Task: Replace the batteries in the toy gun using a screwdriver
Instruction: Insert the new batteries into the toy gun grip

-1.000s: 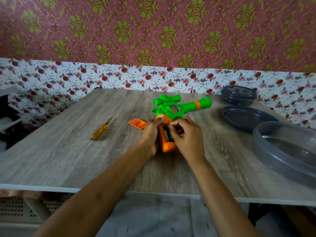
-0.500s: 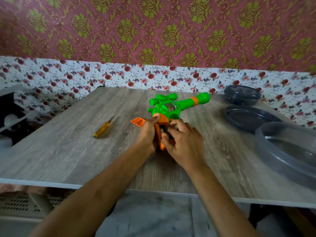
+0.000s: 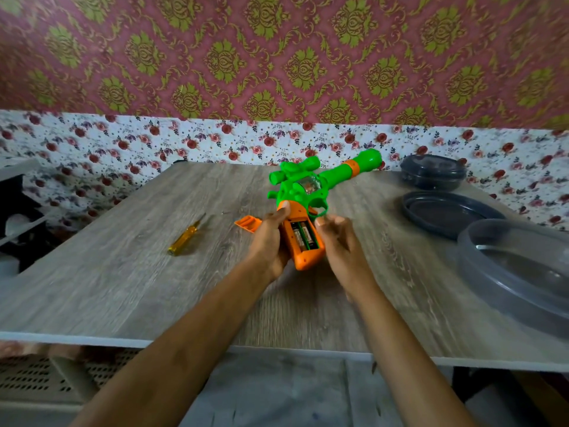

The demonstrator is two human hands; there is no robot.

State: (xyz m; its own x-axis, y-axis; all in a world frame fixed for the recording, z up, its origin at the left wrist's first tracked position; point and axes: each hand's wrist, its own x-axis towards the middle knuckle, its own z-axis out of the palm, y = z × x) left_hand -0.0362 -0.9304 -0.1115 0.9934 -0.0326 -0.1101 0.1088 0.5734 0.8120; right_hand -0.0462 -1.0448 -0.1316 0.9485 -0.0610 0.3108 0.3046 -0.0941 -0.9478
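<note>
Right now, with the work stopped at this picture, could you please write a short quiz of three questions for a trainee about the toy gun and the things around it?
1. True or false: batteries sit in the open compartment of the toy gun.
2. Where is the orange cover? A) on the table, between the screwdriver and the gun; B) closed over the batteries; C) balanced on the gun's barrel.
3. Which hand grips the gun's orange grip?
Key: 1 true; 2 A; 3 the left hand.
</note>
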